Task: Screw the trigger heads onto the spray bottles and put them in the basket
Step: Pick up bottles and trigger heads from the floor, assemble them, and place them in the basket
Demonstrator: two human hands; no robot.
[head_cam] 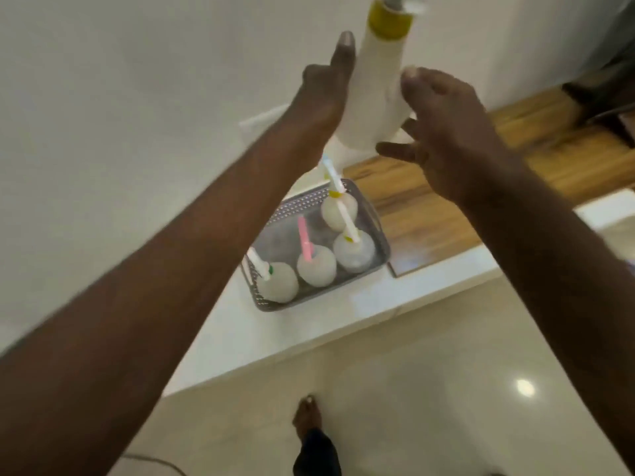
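A white spray bottle (372,87) is held high above the counter, tilted, with a yellow collar (390,24) at its neck; its trigger head is cut off by the frame's top edge. My left hand (323,94) presses against the bottle's left side with the thumb pointing up. My right hand (450,132) wraps its lower right side, thumb on the body and fingers under the base. Below, a grey perforated basket (379,218) holds several pale bottles standing upright with trigger heads on, one head pink (305,240).
The basket stands near the edge of a white counter (292,338), beside a wooden surface (429,214). A dark object (604,87) sits at the far right. Glossy floor tiles (429,389), my foot (307,417) and a cable (151,462) lie below.
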